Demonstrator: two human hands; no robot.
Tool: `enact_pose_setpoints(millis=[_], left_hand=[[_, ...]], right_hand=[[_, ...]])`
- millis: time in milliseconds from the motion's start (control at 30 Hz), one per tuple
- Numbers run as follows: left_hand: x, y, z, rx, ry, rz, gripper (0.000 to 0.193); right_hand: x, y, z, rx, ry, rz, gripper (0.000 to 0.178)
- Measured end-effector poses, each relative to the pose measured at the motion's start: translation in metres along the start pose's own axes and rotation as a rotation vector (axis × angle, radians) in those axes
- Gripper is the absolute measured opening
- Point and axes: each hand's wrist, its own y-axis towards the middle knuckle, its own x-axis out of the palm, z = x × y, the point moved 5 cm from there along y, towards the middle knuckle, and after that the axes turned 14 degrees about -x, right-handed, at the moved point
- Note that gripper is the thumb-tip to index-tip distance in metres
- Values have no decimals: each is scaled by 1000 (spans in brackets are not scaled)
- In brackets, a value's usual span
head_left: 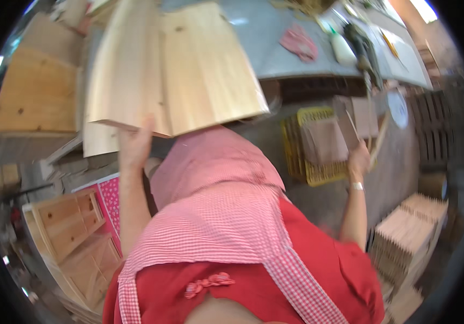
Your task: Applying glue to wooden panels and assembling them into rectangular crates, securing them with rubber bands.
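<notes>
A pale wooden board (129, 70) with knots stands tilted at the near edge of the workbench, meeting a second light board (207, 70) along a seam. My left hand (136, 144) grips the lower edge of the left board, its thumb on the face and its other fingers mostly hidden. Out to the right, my right hand (358, 157) is closed on a thin wooden panel (345, 123) above a yellow plastic crate (326, 177). More brownish panels (321, 141) sit in that crate.
On the grey workbench (275, 56) lie a pink cloth (299, 43), a white bottle (342, 49) and a dark power tool (359, 46). Wooden boxes (37, 89) stand at left, wooden frames (69, 221) lower left. Stacked slats (410, 227) are at lower right.
</notes>
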Motion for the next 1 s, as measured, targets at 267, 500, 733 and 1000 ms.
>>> enact_pose_setpoints(millis=[267, 500, 733, 1000], left_hand=[[10, -7, 12, 73, -104, -27, 29], [1, -12, 7, 13, -105, 6, 45], [-5, -12, -10, -72, -95, -2, 46], [-14, -14, -12, -60, -32, 36, 44]], right_hand=[[-193, 55, -164, -407, 502, 401, 21], [-190, 203, -368, -1100, 647, 470, 18], [-142, 309, -501, -1289, 566, 400, 13], [-117, 325, -529, -1341, 538, 251, 15]])
